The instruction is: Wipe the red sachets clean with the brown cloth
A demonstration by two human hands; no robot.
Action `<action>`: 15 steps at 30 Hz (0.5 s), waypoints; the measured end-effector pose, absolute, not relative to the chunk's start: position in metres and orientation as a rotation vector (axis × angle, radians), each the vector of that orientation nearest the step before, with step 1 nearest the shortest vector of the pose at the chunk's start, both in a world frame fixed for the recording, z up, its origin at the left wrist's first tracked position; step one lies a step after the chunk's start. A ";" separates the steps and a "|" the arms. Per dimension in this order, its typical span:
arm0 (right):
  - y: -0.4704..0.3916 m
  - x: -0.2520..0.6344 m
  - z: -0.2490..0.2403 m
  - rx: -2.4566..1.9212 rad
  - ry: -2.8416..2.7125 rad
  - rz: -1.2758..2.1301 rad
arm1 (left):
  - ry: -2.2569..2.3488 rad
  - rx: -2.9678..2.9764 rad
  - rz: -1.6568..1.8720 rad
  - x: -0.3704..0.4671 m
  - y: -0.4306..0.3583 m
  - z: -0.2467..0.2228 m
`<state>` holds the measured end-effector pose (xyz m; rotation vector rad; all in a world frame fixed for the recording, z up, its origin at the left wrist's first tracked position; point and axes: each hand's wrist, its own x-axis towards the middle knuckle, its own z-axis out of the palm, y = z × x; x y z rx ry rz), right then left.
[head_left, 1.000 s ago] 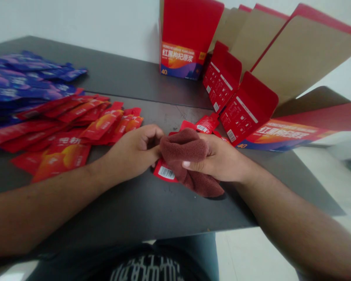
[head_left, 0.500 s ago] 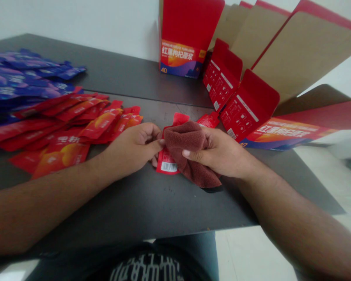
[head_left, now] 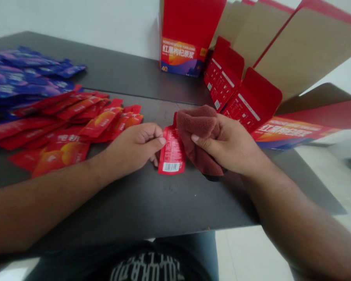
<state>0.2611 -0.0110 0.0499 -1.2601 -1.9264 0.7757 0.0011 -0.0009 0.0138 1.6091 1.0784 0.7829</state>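
The flat red foil sachet with a white barcode [head_left: 172, 151] lies on the dark grey table [head_left: 152, 207] directly between your hands, long axis running away from you, barcode end nearest. Your left hand [head_left: 131, 150] pinches its left edge, fingers curled shut on it. Your right hand [head_left: 231, 146] is closed around a bunched maroon terry cloth [head_left: 199, 128] that touches the sachet's far right corner. Both hands equally near.

To the left, a spread of red sachets [head_left: 76, 121], with blue sachets [head_left: 26, 76] beyond. At the far right, opened red cardboard cartons [head_left: 245, 97] with brown inner flaps, against a white wall.
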 end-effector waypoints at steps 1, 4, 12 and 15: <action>-0.012 0.260 0.051 -1.249 -1.946 0.745 | 1.085 1.608 0.774 0.001 -0.001 0.013; -0.019 0.256 0.055 -1.202 -2.007 0.583 | 1.083 1.575 0.797 0.000 0.000 0.008; -0.025 0.249 0.046 -1.187 -2.181 -0.094 | 0.893 1.411 0.791 0.006 -0.004 0.001; -0.029 0.244 0.044 -1.115 -2.374 0.040 | 0.906 1.395 0.834 0.004 -0.004 -0.001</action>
